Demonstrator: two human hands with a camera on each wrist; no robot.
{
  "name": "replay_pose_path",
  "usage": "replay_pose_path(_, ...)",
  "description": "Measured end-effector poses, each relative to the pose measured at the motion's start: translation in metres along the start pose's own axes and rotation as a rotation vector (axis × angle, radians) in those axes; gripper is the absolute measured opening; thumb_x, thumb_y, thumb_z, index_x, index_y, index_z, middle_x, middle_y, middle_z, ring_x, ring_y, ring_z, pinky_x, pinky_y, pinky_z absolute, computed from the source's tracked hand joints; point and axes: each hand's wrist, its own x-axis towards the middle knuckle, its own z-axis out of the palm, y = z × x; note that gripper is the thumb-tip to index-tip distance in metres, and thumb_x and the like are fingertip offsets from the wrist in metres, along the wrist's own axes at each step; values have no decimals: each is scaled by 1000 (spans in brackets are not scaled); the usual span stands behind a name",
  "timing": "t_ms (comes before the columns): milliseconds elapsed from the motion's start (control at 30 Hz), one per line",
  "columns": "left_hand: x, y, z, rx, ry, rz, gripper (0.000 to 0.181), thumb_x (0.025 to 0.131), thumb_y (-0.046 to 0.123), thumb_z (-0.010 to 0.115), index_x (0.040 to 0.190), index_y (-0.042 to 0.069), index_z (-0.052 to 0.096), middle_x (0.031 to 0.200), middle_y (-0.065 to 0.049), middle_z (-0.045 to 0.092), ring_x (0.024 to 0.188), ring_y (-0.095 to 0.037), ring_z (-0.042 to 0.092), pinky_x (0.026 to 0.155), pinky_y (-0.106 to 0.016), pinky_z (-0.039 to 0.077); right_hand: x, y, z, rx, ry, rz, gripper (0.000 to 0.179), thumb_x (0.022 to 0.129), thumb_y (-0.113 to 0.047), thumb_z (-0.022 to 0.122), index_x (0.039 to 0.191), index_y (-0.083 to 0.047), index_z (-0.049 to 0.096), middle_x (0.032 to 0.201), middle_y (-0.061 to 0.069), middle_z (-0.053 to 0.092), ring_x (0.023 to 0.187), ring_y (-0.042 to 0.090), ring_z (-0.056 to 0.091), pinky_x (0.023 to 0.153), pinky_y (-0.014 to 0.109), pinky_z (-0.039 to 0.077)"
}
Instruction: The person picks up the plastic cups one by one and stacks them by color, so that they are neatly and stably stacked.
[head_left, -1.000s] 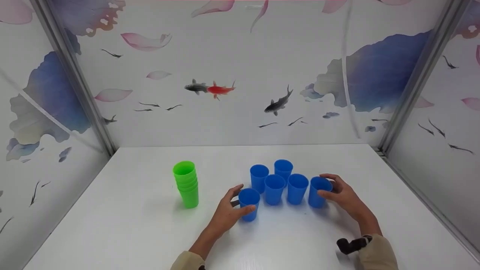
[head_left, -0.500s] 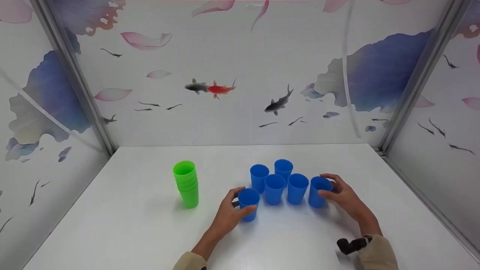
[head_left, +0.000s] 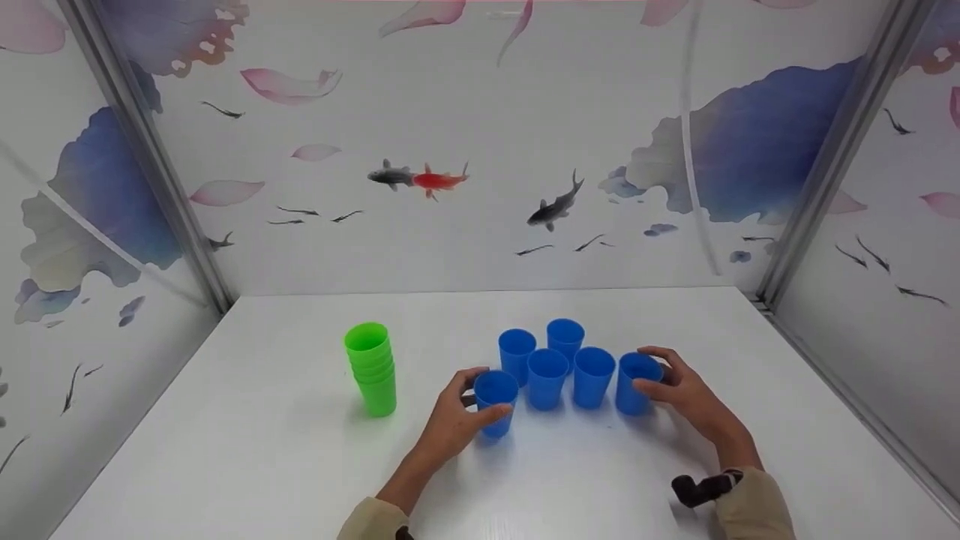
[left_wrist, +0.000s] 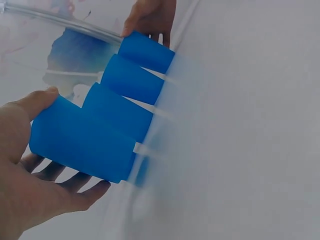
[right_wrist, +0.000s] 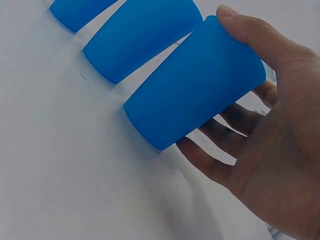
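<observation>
My left hand [head_left: 452, 420] grips a blue cup [head_left: 491, 420] between thumb and fingers at the front left of the blue group. In the left wrist view a small gap shows between this cup [left_wrist: 82, 140] and its reflection, so it hangs just above the table. My right hand [head_left: 690, 394] holds another upright blue cup [head_left: 630, 394] at the right end, thumb near the rim and fingers along the far side; the right wrist view shows that cup [right_wrist: 195, 85] standing on the table. Between the hands stand two upright blue cups [head_left: 547, 382] [head_left: 593, 381].
Two more blue cups [head_left: 516, 356] [head_left: 565, 337] stand upright behind the front row. A stack of nested green cups [head_left: 377, 386] stands to the left on the white table [head_left: 247, 450]. Patterned panels [head_left: 480, 255] enclose the back and sides.
My left hand and its blue cup have risen slightly from the table over the last half second. The right hand and the other cups stay where they were.
</observation>
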Motion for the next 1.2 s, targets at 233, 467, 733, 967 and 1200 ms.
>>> replay_pose_path(233,6,29,7,-3,16,26,75,85,42,78,144,9,45,150,-20,49,134,-44,52,104,-54,52,-1,0,-1,24,-14,-4,72,98,-41,62,155,-23,22,162,27,26,147,49,31,115,63,36)
replay_pose_path(467,11,43,21,-4,29,-32,75,84,41,79,144,10,46,151,-20,48,136,-43,50,106,-56,49,-1,-2,0,48,-20,-10,70,99,-38,62,155,-21,23,162,27,25,148,50,29,114,62,38)
replay_pose_path(733,23,60,31,-14,13,-14,72,85,39,79,143,10,46,149,-19,49,138,-40,48,109,-56,47,-2,-1,1,65,-30,1,73,99,-40,62,155,-21,21,162,28,22,149,50,27,115,63,35)
replay_pose_path(967,27,78,41,38,23,13,73,84,42,79,143,12,48,146,-14,53,136,-33,51,109,-49,49,-1,-3,2,59,-29,9,74,98,-42,62,155,-22,20,164,27,19,150,52,22,115,66,32)
replay_pose_path(1200,34,97,54,71,-13,43,74,85,43,79,144,14,46,148,-14,51,137,-34,51,110,-51,48,-3,-1,2,45,-20,19,75,98,-44,62,156,-23,20,163,27,21,149,51,26,115,65,33)
